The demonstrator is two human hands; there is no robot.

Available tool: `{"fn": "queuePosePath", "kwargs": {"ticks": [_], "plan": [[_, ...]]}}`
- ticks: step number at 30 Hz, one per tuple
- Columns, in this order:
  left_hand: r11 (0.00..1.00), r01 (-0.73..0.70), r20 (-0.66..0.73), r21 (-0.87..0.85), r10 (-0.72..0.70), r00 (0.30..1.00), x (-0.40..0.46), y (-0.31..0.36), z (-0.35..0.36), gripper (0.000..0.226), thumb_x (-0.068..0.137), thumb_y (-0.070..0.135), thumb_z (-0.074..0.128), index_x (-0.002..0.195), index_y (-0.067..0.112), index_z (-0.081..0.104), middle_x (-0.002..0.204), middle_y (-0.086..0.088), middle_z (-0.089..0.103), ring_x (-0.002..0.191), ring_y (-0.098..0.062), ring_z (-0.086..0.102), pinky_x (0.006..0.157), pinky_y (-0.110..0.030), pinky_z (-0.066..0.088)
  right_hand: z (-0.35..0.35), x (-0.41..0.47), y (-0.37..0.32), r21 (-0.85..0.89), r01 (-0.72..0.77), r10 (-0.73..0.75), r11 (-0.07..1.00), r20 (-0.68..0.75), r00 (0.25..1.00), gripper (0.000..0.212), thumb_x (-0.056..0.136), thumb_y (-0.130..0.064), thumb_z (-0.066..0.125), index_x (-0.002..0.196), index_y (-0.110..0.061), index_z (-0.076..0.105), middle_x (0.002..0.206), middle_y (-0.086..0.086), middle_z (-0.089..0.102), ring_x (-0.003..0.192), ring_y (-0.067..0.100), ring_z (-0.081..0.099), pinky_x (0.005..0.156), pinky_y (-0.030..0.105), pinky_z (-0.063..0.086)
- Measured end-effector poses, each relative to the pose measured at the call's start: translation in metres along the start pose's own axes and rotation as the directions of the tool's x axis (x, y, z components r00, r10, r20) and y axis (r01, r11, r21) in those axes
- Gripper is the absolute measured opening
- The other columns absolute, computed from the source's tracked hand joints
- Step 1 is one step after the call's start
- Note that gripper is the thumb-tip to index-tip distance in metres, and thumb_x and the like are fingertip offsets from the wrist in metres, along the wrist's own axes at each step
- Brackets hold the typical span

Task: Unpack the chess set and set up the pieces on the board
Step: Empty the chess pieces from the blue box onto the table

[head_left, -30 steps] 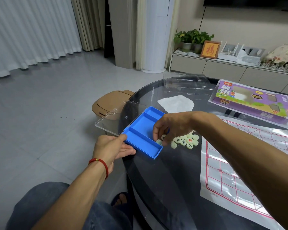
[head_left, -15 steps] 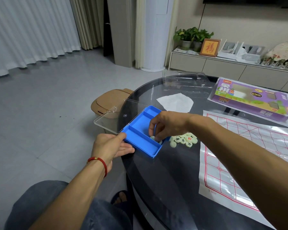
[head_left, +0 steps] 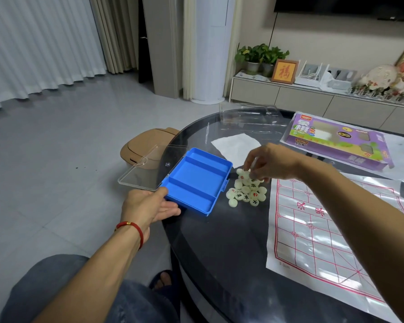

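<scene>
Left hand (head_left: 147, 206) grips the blue tray (head_left: 196, 180) by its near corner, while right hand (head_left: 264, 164), fingers curled, seems to pinch pieces over the pile (head_left: 246, 190) just beneath, where round pieces could roll off the glass table (head_left: 219, 241).

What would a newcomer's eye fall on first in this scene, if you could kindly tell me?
Most likely the bright blue tray, empty, at the left edge of the dark glass table, with the left hand holding its near corner. Just right of it lies a heap of pale round chess pieces, where the right hand pinches some. Further right lies the red-lined board sheet, still bare.
</scene>
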State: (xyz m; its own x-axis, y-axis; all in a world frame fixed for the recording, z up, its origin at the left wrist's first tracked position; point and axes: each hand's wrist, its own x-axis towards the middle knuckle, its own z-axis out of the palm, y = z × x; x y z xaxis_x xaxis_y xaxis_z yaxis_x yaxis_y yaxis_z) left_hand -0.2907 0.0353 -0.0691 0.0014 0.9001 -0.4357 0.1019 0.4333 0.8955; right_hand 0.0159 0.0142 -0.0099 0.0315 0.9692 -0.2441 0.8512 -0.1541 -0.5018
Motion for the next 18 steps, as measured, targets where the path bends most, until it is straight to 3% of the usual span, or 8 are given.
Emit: {"fn": "queuePosePath", "kwargs": {"ticks": [3,10,14,18], "plan": [[1.000,-0.001,0.003,0.014,0.001,1.000,-0.001,0.001,0.000,0.019,0.095,0.019,0.067,0.102,0.001,0.064,0.072,-0.016,0.075,0.066,-0.026,0.076,0.062,-0.033,0.063,0.003,-0.004,0.010,-0.042,-0.024,0.021,0.999,-0.065,0.998,0.018,0.090,-0.010,0.074,0.094,-0.026,0.068,0.095,0.000,0.074,0.075,0.015,0.075,0.059,0.020,0.056],[0.995,-0.006,-0.014,0.096,0.007,1.000,-0.002,0.006,0.002,0.022,0.094,0.017,0.069,0.097,-0.005,0.064,0.066,-0.017,0.073,0.061,-0.028,0.075,0.051,-0.029,0.060,0.010,-0.005,0.012,-0.098,0.013,-0.028,0.995,-0.158,0.987,0.010,0.091,-0.016,0.074,0.094,-0.025,0.071,0.099,-0.001,0.075,0.078,0.011,0.074,0.067,0.024,0.061],[0.992,-0.011,-0.016,0.125,0.013,1.000,-0.003,0.008,0.004,0.023,0.093,0.017,0.069,0.097,-0.005,0.065,0.065,-0.015,0.073,0.059,-0.026,0.074,0.046,-0.025,0.056,0.010,-0.011,0.010,-0.084,0.019,-0.037,0.996,-0.227,0.973,0.011,0.094,-0.011,0.069,0.099,-0.019,0.074,0.103,0.001,0.075,0.080,0.015,0.076,0.071,0.034,0.064],[0.989,0.007,0.019,0.151,-0.010,1.000,-0.016,0.015,-0.001,0.036,0.093,0.030,0.070,0.097,-0.006,0.066,0.066,-0.016,0.073,0.059,-0.028,0.074,0.048,-0.027,0.058,0.002,-0.021,0.003,-0.164,0.051,-0.098,0.985,-0.292,0.951,0.016,0.094,-0.011,0.068,0.106,-0.018,0.075,0.109,0.002,0.076,0.090,0.016,0.074,0.076,0.030,0.062]]}}
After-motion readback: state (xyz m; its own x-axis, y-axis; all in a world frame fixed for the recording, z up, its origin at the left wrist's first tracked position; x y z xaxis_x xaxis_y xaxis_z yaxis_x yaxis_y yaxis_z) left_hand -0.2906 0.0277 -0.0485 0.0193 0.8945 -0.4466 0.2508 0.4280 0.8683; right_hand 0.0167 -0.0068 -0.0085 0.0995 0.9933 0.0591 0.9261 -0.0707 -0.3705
